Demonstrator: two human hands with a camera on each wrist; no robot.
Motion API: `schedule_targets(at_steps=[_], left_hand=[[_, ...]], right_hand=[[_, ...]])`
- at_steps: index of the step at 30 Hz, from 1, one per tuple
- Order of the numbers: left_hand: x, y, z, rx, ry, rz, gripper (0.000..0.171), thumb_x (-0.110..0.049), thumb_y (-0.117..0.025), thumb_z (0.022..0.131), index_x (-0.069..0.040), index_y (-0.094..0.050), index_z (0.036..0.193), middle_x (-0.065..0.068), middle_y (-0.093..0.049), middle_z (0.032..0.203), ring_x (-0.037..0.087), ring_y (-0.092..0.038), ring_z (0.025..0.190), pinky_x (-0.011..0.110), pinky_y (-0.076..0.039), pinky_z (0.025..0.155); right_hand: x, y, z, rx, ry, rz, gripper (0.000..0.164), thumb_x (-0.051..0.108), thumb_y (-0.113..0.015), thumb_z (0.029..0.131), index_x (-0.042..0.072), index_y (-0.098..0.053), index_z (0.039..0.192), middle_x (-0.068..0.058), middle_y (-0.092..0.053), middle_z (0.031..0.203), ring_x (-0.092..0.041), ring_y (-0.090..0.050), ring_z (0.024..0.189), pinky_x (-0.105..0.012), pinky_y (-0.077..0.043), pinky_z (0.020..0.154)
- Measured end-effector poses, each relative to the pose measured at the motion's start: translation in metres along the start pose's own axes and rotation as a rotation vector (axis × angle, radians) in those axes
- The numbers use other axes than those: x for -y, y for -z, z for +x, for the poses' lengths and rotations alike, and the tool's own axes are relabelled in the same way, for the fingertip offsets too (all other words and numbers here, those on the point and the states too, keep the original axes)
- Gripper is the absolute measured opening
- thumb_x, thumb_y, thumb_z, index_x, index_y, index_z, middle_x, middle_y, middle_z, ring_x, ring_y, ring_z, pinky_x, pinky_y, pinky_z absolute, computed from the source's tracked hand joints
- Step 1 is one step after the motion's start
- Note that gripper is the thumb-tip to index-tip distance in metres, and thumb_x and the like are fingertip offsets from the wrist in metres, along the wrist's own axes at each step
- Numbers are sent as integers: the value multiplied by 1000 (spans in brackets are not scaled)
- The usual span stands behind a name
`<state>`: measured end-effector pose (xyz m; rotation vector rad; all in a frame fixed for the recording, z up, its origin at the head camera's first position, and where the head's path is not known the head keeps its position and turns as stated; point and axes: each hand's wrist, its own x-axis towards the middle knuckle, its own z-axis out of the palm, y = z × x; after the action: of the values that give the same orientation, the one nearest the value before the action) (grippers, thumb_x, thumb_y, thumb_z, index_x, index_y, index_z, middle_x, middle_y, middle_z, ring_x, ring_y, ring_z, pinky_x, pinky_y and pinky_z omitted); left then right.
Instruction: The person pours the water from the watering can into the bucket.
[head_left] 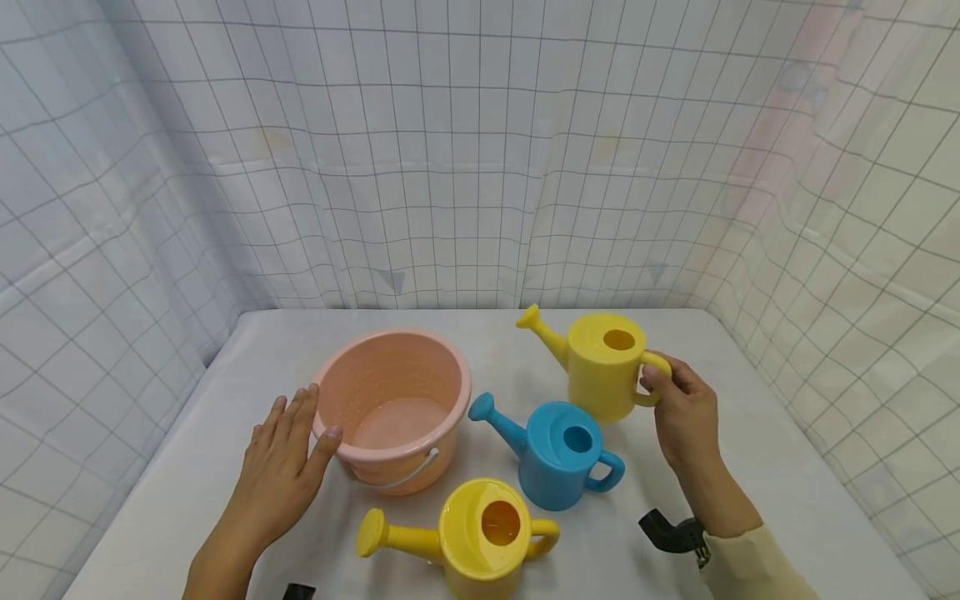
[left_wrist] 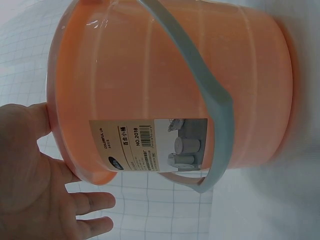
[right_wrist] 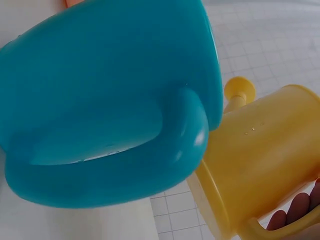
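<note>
My left hand (head_left: pixel 277 475) rests against the left side of the rim of a pink plastic bucket (head_left: pixel 442 454), fingers extended. In the left wrist view the thumb and fingers lie at the rim of the bucket (left_wrist: pixel 170 75), above its paper label (left_wrist: pixel 145 145). My right hand (head_left: pixel 688 417) holds a yellow watering can (head_left: pixel 603 383) at the back right by its handle, upright, spout to the left. The right wrist view shows fingers (right_wrist: pixel 295 207) inside that handle. Between the hands stands a blue watering can (head_left: pixel 555 467), spout towards the bucket.
Another yellow watering can (head_left: pixel 480 575) stands at the front of the white table (head_left: pixel 772 500), its spout pointing left. The bucket's grey handle (left_wrist: pixel 222 120) hangs down its side. Checked white curtains (head_left: pixel 480 167) enclose the table at the back and sides.
</note>
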<state>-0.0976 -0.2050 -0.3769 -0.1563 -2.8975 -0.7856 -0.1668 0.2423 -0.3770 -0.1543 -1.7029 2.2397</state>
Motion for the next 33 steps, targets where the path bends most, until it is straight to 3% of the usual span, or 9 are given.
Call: schedule_targets(at_steps=[19, 33], left_hand=[[1, -1, 1, -6, -4, 2, 68, -45, -33, 101, -15, -3, 154, 25, -14, 156, 44, 0, 145, 72, -3, 107], [1, -1, 1, -10, -6, 5, 67, -45, -33, 101, -14, -4, 154, 25, -15, 156, 45, -1, 145, 72, -4, 107]], right_hand=[[23, -10, 1, 46, -6, 39, 19, 13, -67, 87, 6, -67, 105, 0, -56, 102, -16, -51, 88, -18, -47, 90], [31, -13, -2, 81, 5, -1, 22, 16, -67, 88, 5, -66, 107, 0, -53, 106, -17, -52, 92, -19, -46, 93]])
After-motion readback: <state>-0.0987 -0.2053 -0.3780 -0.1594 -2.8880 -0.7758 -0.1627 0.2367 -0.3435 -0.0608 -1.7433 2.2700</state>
